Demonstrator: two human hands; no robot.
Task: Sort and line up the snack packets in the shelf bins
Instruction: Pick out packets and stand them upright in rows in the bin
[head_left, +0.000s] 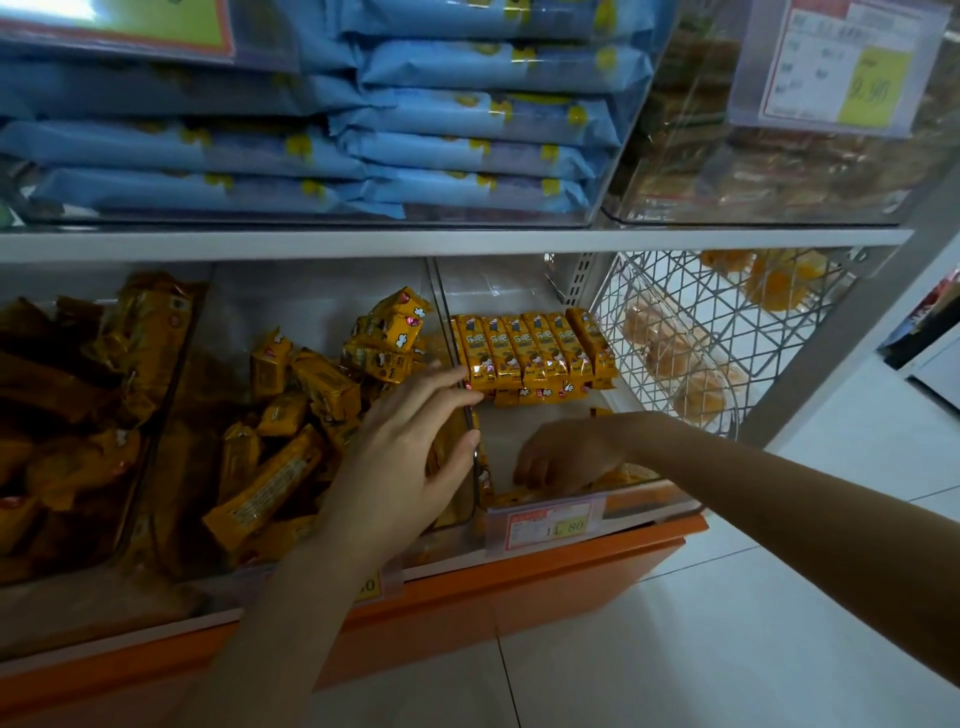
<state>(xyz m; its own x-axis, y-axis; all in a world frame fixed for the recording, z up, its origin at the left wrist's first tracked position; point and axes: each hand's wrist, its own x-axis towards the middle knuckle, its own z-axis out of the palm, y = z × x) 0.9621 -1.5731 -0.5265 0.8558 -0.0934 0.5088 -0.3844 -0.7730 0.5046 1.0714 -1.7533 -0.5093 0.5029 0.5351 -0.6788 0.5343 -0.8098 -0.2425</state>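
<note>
At 9 o'clock, the left bin (162, 415) holds dark, crumpled packs (78, 395). Beside it, the middle bin (311, 301) is filled with loose packets (291, 410), yellow and jumbled at all angles. The left hand (405, 457) hovers over this bin's 3 o'clock side, its fingers nearly straight and spread, holding nothing. The fingertips reach to the clear divider (474, 467), and the thumb lies against its edge. Past the divider, at 12 o'clock in the right bin (524, 423), a row (535, 353) of yellow packets stands side by side, neatly lined up on a lower layer. At 6 o'clock in that bin the right hand (566, 457) reaches down, fingers curled onto a few packets at the front wall; I cannot tell whether it grips one. A price tag (545, 522) hangs just below. At 3 o'clock a wire basket (701, 322) holds buns (696, 397). On the shelf above, at 12 o'clock, lie stacked blue packs (415, 130).
</note>
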